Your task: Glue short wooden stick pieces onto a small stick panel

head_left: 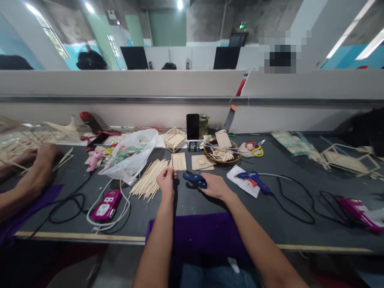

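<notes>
In the head view's centre, your right hand (215,186) grips dark-blue hand pliers (193,180), jutting left toward your left hand (166,181). Its fingers are curled; I cannot tell whether they pinch anything. Loose pale wooden sticks (150,179) lie just left of it.

Grey concrete wall (202,22), lit ceiling lamp (180,5), white partition (135,84), dark tabletop (279,232).
</notes>
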Available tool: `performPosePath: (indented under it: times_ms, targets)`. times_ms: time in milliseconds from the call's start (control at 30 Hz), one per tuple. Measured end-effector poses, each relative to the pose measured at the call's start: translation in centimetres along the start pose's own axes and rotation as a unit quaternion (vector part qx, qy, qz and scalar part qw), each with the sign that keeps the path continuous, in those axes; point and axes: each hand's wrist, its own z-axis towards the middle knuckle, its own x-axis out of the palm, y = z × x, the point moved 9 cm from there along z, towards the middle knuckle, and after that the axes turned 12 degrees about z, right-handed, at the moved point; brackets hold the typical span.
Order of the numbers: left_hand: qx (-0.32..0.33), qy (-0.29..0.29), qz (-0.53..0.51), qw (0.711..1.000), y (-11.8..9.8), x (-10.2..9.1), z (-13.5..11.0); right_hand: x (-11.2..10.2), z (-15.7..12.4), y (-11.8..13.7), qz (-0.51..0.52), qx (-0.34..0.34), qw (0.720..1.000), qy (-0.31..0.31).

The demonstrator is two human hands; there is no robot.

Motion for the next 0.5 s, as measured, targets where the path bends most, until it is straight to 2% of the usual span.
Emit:
performPosePath:
  times_ms: [133,300,400,500]
  targets:
    - [-0.031,0.010,-0.035,0.999,-0.1,0.4,-0.5,0.2,-1.1,1.2,-0.036,-0.046,0.997,0.040]
    - [-0.055,0.043,-0.035,0.997,0.5,1.2,-0.9,0.2,-1.3,1.7,0.009,-0.064,0.996,0.059]
    - [-0.072,0.082,-0.025,0.994,0.9,2.1,-1.2,-0.7,0.3,0.6,0.011,-0.005,1.000,0.014]
    - [-0.092,0.113,-0.022,0.989,1.2,2.7,-1.5,-1.5,2.4,-0.9,-0.054,0.080,0.995,-0.038]
